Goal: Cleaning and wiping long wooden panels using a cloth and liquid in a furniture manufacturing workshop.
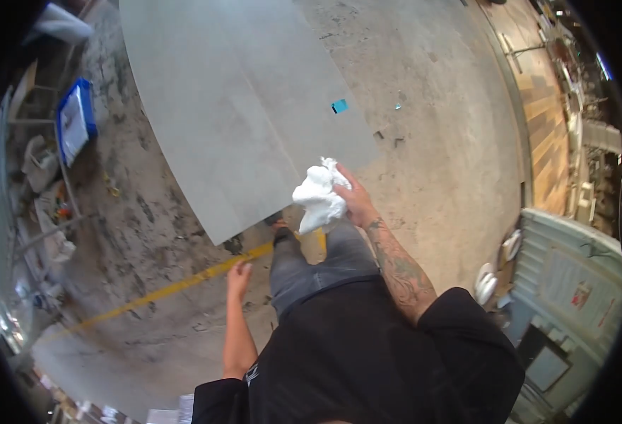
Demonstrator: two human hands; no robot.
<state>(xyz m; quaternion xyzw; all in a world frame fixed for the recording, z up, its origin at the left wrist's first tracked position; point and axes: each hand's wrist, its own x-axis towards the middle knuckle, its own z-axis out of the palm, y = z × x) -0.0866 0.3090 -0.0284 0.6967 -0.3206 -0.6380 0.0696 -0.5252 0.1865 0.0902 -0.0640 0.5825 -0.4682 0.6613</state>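
Right hand (357, 201): closed around a crumpled white cloth (319, 196), the arm raised in front of the body.
White cloth: bunched in the right hand's grip, it sticks out to the left of the fingers, above the near corner of the grey slab (240, 113).
Left hand (238, 272): empty, hanging low beside the leg, fingers loosely curled and touching nothing.
Grey slab: large, flat, lying on the concrete floor (431, 106), just ahead of the person.
Yellow line (162, 291): painted on the floor, running under the left hand.
Blue tray (76, 121): far left, well apart from both hands.
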